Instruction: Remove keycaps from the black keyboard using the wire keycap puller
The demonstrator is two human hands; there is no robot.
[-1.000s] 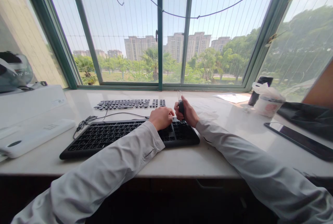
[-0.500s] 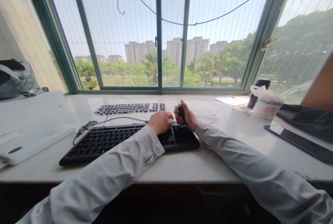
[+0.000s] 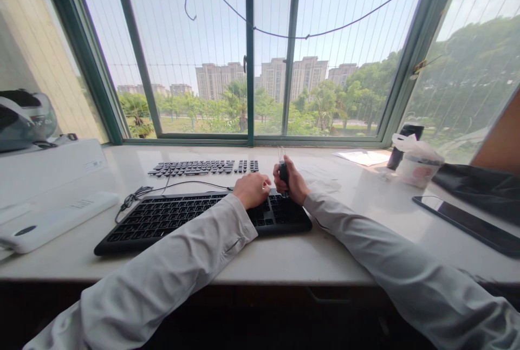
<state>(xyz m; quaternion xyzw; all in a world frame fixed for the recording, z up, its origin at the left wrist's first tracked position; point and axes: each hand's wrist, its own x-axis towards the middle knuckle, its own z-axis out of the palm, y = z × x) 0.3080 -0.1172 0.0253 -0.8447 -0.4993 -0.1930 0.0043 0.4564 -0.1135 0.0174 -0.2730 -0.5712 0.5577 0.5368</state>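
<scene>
A black keyboard [image 3: 162, 219] lies in front of me, its keycaps off and the bare key sockets showing. Over its right part rests my left hand [image 3: 251, 190], fingers curled and partly hidden from me; whatever is between them I cannot make out. Just right of it, my right hand [image 3: 299, 186] is wrapped round the black handle of a keycap puller [image 3: 283, 172]. Thin wire loops stick up from the puller's top, and its lower end points down at the number pad. Behind the keyboard, loose black keycaps [image 3: 195, 168] are laid out in rows like a keyboard.
The keyboard's cable [image 3: 136, 196] is bundled at its back left. A white device [image 3: 60, 222] and a helmet [image 3: 26, 120] are at the left. On the right are a phone [image 3: 467, 222], a bagged tub [image 3: 418, 168], a black bag [image 3: 483, 185] and papers [image 3: 363, 157].
Both hands keep nearly the same place and grip, with the puller still upright in the right. The whole view has shifted very slightly.
</scene>
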